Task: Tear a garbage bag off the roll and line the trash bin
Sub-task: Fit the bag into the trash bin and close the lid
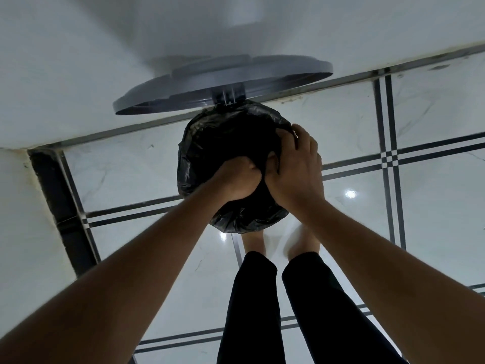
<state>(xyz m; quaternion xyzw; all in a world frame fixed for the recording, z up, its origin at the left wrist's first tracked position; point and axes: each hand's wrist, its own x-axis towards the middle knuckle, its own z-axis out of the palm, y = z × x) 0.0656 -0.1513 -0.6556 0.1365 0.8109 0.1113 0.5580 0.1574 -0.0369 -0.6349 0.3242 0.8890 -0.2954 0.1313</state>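
Observation:
A black garbage bag (207,153) is draped over the round trash bin and covers its rim and outside all the way around. The bin's grey lid (199,85) stands raised open behind it, leaning toward the wall. My left hand (236,179) is a fist gripping bag plastic at the near side of the opening. My right hand (296,169) lies over the right rim with fingers curled on the plastic. The bin's body is hidden under the bag. No roll is in view.
The bin stands on a glossy white tiled floor (433,206) with dark stripe lines, close to a white wall (78,61). A dark gap (60,200) runs down at the left. My bare feet (301,245) are right in front of the bin.

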